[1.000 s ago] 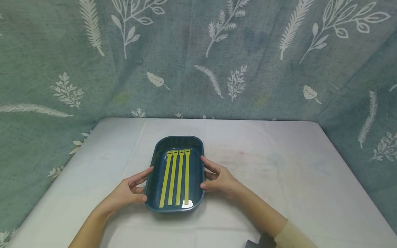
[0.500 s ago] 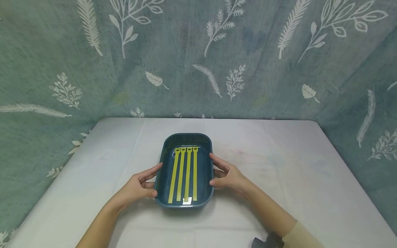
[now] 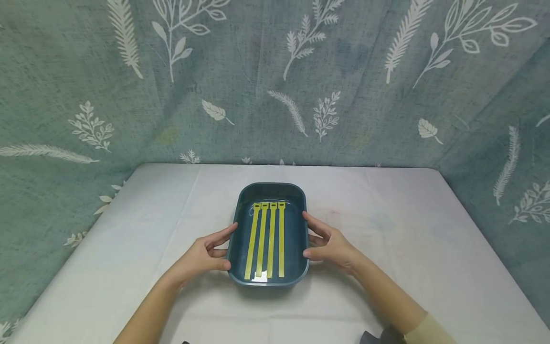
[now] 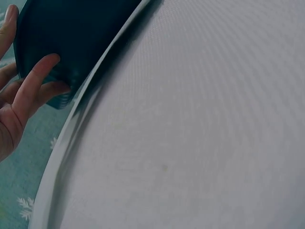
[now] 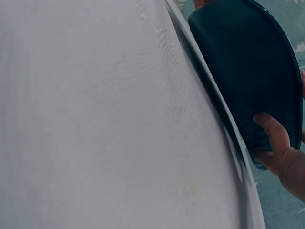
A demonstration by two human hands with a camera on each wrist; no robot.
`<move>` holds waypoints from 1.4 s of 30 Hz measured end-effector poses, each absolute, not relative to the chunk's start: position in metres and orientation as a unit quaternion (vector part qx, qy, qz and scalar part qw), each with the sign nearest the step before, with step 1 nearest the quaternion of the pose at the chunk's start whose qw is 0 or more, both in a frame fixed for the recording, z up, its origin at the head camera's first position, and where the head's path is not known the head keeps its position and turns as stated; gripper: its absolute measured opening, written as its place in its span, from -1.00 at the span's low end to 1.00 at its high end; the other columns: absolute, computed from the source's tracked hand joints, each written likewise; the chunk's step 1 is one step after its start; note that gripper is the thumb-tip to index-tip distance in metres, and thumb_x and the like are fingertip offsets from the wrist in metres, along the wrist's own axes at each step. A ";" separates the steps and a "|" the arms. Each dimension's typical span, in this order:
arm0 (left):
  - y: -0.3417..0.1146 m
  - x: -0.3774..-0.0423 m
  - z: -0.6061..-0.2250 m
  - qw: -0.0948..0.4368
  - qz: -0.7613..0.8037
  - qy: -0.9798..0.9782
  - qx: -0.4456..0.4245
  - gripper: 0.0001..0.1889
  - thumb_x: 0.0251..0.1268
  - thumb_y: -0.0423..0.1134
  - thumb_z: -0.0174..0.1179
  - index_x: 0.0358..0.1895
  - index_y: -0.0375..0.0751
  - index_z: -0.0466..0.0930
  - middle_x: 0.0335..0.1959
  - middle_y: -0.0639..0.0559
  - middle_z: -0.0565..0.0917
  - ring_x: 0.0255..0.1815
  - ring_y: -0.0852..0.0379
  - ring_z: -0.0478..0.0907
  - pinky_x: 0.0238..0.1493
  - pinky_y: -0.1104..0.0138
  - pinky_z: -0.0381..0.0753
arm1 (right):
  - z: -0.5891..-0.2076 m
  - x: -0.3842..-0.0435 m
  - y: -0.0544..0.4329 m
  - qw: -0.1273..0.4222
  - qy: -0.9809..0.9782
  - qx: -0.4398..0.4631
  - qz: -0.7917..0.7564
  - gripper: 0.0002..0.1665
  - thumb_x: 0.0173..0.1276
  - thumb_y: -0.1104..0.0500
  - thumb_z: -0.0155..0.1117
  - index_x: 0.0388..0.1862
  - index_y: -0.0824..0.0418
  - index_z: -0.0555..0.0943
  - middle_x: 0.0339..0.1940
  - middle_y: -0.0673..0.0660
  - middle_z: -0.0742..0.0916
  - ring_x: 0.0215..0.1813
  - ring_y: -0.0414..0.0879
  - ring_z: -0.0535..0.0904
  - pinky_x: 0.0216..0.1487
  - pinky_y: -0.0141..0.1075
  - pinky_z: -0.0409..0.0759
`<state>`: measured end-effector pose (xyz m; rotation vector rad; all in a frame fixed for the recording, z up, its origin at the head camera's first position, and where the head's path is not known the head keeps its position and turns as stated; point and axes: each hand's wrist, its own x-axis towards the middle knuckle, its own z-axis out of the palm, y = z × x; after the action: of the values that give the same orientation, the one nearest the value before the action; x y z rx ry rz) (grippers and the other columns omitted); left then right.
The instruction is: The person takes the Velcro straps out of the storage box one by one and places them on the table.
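Note:
A dark teal rectangular tray (image 3: 294, 243) with rounded corners is held near the middle of the table. Inside it, several yellow-green straps (image 3: 271, 239) with slotted heads lie side by side, heads toward the far end. My left hand (image 3: 199, 258) grips the tray's left side, thumb near the front corner. On the opposite side, my right hand (image 3: 335, 248) holds it with thumb and fingers spread along the wall. Both wrist views show the tray's dark outside (image 4: 71, 33) with fingers against it; the straps are hidden there.
A white cloth (image 3: 408, 248) covers the table. Behind it hangs a green-grey curtain (image 3: 258, 57) with white leaf prints. Something dark grey (image 3: 380, 337) shows at the bottom edge beside the right forearm.
Both hands have carried the tray to the right and slightly toward the far side. The straps have travelled with it, and the grip looks the same.

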<state>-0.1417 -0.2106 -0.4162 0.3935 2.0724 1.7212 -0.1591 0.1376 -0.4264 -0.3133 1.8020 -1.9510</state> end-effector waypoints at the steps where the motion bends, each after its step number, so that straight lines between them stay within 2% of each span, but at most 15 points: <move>1: -0.209 -0.142 -0.416 0.208 0.619 0.744 0.142 -0.06 -0.02 -0.28 0.45 0.47 -0.12 0.11 0.47 -0.23 0.11 0.24 -0.28 0.41 0.02 0.22 0.63 | -0.427 -0.159 0.139 0.232 0.655 -0.116 -0.710 0.15 0.00 0.39 0.46 0.51 -0.05 0.10 0.54 0.15 0.12 0.44 0.18 0.22 0.27 -0.15 0.43; 15: -0.182 -0.145 -0.424 0.220 0.635 0.722 0.167 -0.04 -0.03 -0.36 0.43 0.47 -0.23 0.06 0.44 -0.36 0.10 0.17 -0.26 0.48 -0.03 0.21 0.65 | -0.427 -0.150 0.163 0.223 0.676 -0.084 -0.697 0.17 -0.02 0.37 0.49 0.51 -0.08 0.10 0.54 0.12 0.12 0.45 0.18 0.20 0.26 -0.12 0.44; 24: -0.163 -0.146 -0.421 0.226 0.638 0.719 0.160 -0.06 -0.04 -0.38 0.44 0.46 -0.16 0.11 0.45 -0.29 0.14 0.16 -0.21 0.51 -0.01 0.19 0.65 | -0.426 -0.150 0.182 0.213 0.696 -0.087 -0.680 0.16 0.02 0.29 0.50 0.52 -0.07 0.08 0.55 0.16 0.09 0.45 0.22 0.19 0.31 -0.04 0.37; 31: -0.150 -0.146 -0.422 0.236 0.644 0.712 0.153 -0.06 -0.05 -0.38 0.44 0.46 -0.17 0.11 0.45 -0.28 0.14 0.15 -0.22 0.51 -0.01 0.19 0.65 | -0.429 -0.148 0.193 0.216 0.706 -0.077 -0.670 0.13 0.03 0.27 0.49 0.52 -0.06 0.08 0.54 0.21 0.07 0.46 0.28 0.14 0.27 0.01 0.41; 38: -0.148 -0.143 -0.427 0.234 0.631 0.726 0.142 -0.04 -0.08 -0.34 0.47 0.46 -0.15 0.12 0.45 -0.25 0.15 0.21 -0.21 0.46 0.11 0.17 0.57 | -0.433 -0.145 0.195 0.211 0.724 -0.086 -0.651 0.14 0.03 0.27 0.49 0.52 -0.01 0.08 0.54 0.23 0.07 0.45 0.30 0.13 0.29 -0.01 0.38; 42: -0.150 -0.141 -0.427 0.236 0.633 0.723 0.141 -0.04 -0.07 -0.34 0.46 0.46 -0.11 0.12 0.46 -0.22 0.13 0.20 -0.18 0.48 0.09 0.19 0.59 | -0.434 -0.145 0.196 0.210 0.724 -0.092 -0.650 0.12 0.04 0.27 0.48 0.52 -0.03 0.08 0.54 0.23 0.08 0.45 0.30 0.14 0.27 -0.03 0.41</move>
<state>-0.1409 -0.1504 -0.4273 0.3874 1.9834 1.7362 -0.1445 0.1956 -0.4339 -0.2558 2.0143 -1.8085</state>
